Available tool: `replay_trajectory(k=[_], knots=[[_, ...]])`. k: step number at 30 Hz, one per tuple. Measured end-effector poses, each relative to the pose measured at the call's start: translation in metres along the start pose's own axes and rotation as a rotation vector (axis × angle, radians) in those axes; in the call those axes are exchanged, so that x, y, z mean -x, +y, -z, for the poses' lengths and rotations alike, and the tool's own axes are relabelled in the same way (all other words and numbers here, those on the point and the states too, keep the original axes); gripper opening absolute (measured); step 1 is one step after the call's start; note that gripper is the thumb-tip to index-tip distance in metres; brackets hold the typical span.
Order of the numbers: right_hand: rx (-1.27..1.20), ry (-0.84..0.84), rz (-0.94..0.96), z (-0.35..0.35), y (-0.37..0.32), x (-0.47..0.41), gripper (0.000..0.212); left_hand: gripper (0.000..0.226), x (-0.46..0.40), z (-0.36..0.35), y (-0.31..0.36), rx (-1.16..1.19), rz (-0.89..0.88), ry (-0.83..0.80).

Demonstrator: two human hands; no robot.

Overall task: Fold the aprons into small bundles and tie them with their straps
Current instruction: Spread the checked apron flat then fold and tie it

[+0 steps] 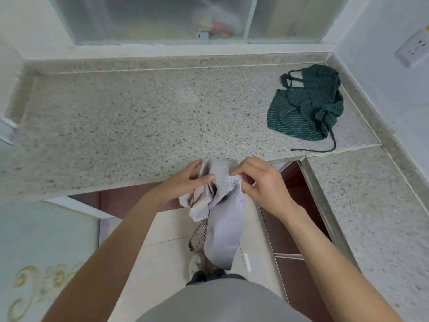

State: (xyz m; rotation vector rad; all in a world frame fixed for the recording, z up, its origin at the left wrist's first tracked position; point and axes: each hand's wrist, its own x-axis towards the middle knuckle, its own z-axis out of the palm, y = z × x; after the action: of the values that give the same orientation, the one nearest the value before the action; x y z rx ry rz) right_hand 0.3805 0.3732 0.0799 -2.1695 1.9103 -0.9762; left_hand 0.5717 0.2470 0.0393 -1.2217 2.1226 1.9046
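Aprons number two. One pale lilac checked apron (222,205) is held in the air just off the front edge of the speckled stone desk (139,117), above the tiled floor (162,228). Its top is bunched between both hands and its long axis runs vertically, the free end hanging down toward the floor, with a dark checked strap (199,231) dangling beside it. The left hand (185,180) grips the gathered cloth with curled fingers; the right hand (260,180) pinches a fold at the upper edge. The second, a dark green apron (306,105) with thin pale stripes, lies crumpled on the desk at far right, near the wall, one strap trailing toward the front edge.
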Motion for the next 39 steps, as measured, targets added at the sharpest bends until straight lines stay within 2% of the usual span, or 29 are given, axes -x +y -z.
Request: replay_trajectory(k=[2, 4, 5, 9, 11, 13, 16, 18, 21, 24, 28, 33, 36, 39], knots=[[0.034, 0.040, 0.053, 0.003, -0.001, 0.002, 0.021, 0.073, -0.008, -0.005, -0.002, -0.018, -0.050, 0.043], [0.088, 0.041, 0.079, 0.008, 0.004, 0.006, 0.022, 0.032, -0.012, -0.010, 0.001, -0.022, -0.135, 0.125], [0.127, 0.007, 0.095, 0.011, 0.008, 0.009, 0.023, 0.024, -0.014, -0.012, 0.003, -0.025, -0.180, 0.188], [0.159, -0.329, 0.092, 0.016, 0.027, 0.022, 0.029, 0.001, -0.015, -0.013, 0.017, -0.113, -0.369, 0.351], [-0.018, -0.384, -0.082, 0.019, 0.033, 0.026, 0.036, 0.005, -0.011, -0.014, 0.024, -0.232, -0.507, 0.363], [-0.227, -0.332, -0.248, 0.022, 0.038, 0.019, 0.042, 0.009, -0.004, -0.018, 0.033, -0.335, -0.635, 0.335], [-0.406, -0.337, -0.318, 0.019, 0.044, -0.005, 0.058, 0.018, 0.007, -0.019, 0.044, -0.510, -0.779, 0.304], [-0.478, -0.385, -0.324, 0.012, 0.047, -0.020, 0.062, 0.023, 0.013, -0.018, 0.048, -0.598, -0.826, 0.303], [-0.460, -0.474, -0.313, -0.002, 0.054, -0.029, 0.042, 0.021, 0.021, -0.016, 0.049, -0.602, -0.846, 0.344], [-0.505, -0.432, -0.337, -0.011, 0.059, -0.033, 0.011, 0.025, 0.026, -0.014, 0.047, -0.627, -0.839, 0.398], [-0.647, -0.318, -0.339, -0.004, 0.053, -0.041, 0.017, 0.028, 0.033, -0.016, 0.044, -0.700, -0.828, 0.439], [-0.623, -0.159, -0.242, 0.002, 0.044, -0.057, 0.015, 0.021, 0.037, -0.019, 0.033, -0.734, -0.800, 0.517], [-0.704, -0.188, -0.241, 0.004, 0.034, -0.066, 0.017, 0.023, 0.041, -0.023, 0.035, -0.778, -0.793, 0.538], [-0.726, -0.203, -0.311, -0.006, 0.022, -0.064, 0.008, 0.023, 0.044, -0.026, 0.041, -0.831, -0.829, 0.578]])
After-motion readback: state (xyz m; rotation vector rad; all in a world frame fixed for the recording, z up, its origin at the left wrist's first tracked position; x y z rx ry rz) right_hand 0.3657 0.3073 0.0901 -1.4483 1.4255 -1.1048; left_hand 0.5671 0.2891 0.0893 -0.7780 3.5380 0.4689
